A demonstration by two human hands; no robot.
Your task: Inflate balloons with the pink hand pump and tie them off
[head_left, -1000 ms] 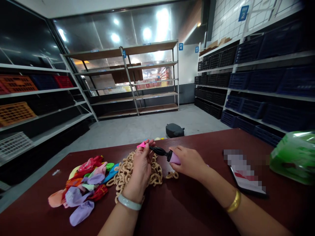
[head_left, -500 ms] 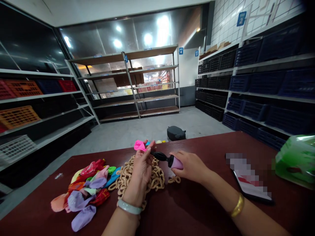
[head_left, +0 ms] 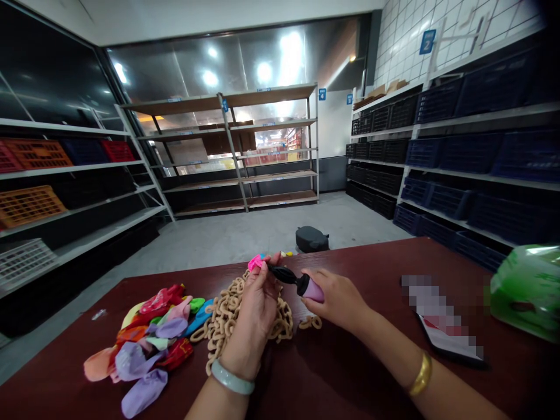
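My left hand, with a pale bangle at the wrist, closes its fingers on a bright pink balloon at the tip of a black nozzle. The nozzle belongs to a balloon hand pump with a purple end, around which my right hand is wrapped. Under and beside my left hand lies a heap of beige rings, partly covered by that hand. Left of the heap is a loose pile of limp, multicoloured balloons. A few loose rings lie below the pump.
On the dark red table, a phone lies at the right near a green plastic package. A dark grey bag-like object is beyond the table edge. Shelves with crates line the sides; a rack stands at the back.
My left hand has shifted slightly right towards the pump, and the pink balloon looks more bunched at the nozzle. My right hand has stayed nearly in place on the pump.
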